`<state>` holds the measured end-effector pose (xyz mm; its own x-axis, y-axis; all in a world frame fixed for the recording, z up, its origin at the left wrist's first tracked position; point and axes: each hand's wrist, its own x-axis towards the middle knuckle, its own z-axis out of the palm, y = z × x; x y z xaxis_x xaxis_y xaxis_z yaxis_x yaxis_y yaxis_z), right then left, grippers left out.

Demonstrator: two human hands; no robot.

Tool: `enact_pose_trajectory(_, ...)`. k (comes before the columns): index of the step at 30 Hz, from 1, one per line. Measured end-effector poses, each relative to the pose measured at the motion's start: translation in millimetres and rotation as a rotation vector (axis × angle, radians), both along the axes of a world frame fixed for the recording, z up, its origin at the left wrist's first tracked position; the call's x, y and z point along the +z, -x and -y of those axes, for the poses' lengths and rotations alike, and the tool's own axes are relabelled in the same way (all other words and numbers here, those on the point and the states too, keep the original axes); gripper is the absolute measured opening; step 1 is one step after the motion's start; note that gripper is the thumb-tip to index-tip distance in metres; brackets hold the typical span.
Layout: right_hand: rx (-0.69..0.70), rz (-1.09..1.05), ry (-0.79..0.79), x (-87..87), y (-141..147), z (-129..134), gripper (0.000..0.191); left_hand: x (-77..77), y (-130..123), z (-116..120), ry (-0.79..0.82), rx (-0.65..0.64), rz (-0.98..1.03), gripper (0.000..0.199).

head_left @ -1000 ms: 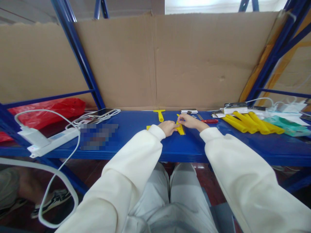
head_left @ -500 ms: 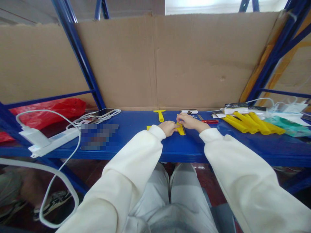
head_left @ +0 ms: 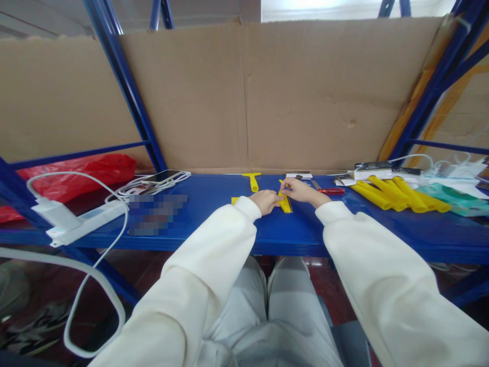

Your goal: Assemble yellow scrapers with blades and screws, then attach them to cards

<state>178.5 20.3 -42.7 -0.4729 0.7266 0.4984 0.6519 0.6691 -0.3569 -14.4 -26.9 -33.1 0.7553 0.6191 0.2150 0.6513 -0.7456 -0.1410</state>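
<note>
Both my hands meet over a yellow tool head (head_left: 284, 204) with a dark edge, on the blue tabletop (head_left: 214, 191). My left hand (head_left: 266, 202) grips its left side with closed fingers. Fingers of my right hand (head_left: 297, 191) are pinched at its upper end; whatever lies between those fingertips is too small to make out. Behind my left hand lies a yellow T-shaped piece (head_left: 252, 181). Another yellow piece (head_left: 235, 201) is mostly covered by my left sleeve. A red-handled tool (head_left: 331, 191) rests just right of my right hand.
Several yellow tubes (head_left: 397, 195) lie at the right beside a green plastic bag (head_left: 454, 200) and small boxes (head_left: 376, 171). On the left are a power strip (head_left: 86, 224), white cables, a phone (head_left: 164, 176) and a red bag (head_left: 84, 176). Cardboard (head_left: 305, 97) stands behind.
The fingers of my right hand have shifted slightly at the upper end of the yellow tool head. My left hand keeps its place. At lower left, a person's leg and shoe have moved.
</note>
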Motion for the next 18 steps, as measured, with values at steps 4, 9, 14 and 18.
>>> enact_pose_trajectory(4,-0.004,-0.020,0.016,2.3,-0.3,1.8,0.003,1.5,-0.4,1.7,0.007,0.005,-0.003,0.032)
enact_pose_trajectory(9,-0.050,-0.062,-0.006,2.2,-3.6,-3.3,0.002,1.6,-0.1,0.7,0.007,0.009,-0.003,0.033)
enact_pose_trajectory(14,-0.124,-0.197,0.048,-2.3,-6.5,-10.0,0.008,-0.2,1.1,-1.8,-0.027,-0.005,0.032,0.033)
enact_pose_trajectory(18,-0.097,-0.269,0.178,-4.6,-6.3,-11.6,0.014,-0.5,1.6,-1.0,-0.056,0.001,0.049,0.033)
